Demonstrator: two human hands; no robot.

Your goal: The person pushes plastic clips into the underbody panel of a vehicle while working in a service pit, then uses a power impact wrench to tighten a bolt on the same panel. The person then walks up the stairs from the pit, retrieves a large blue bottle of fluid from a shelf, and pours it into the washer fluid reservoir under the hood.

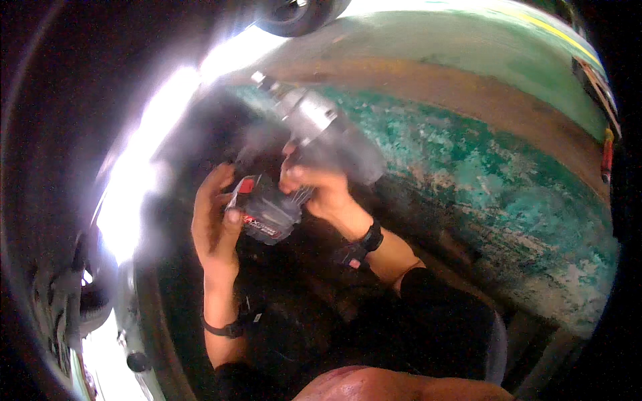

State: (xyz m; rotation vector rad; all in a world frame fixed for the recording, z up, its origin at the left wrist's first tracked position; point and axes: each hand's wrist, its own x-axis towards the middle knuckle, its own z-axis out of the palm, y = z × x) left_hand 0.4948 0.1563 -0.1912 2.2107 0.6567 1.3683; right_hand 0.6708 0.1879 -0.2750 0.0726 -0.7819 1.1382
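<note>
A cordless impact wrench point(334, 134), grey and black with a silver nose and a square drive, is held up in front of me. Its nose points to the upper left, and the picture is smeared there by motion. My right hand point(334, 200) wraps round the handle from the right. At the bottom of the handle sits a black battery point(271, 217) with a red patch. My left hand point(217, 227) grips that battery's left end, thumb on the near side and fingers on the far side. Both wrists carry dark bands.
Worn green-painted floor point(488, 174) spreads on the right, with a brown strip beyond it. A dark tyre point(291, 17) shows at the top. A red-handled tool point(607, 157) lies at the right rim. On the lower left is a metal pipe point(137, 354) beside bright glare.
</note>
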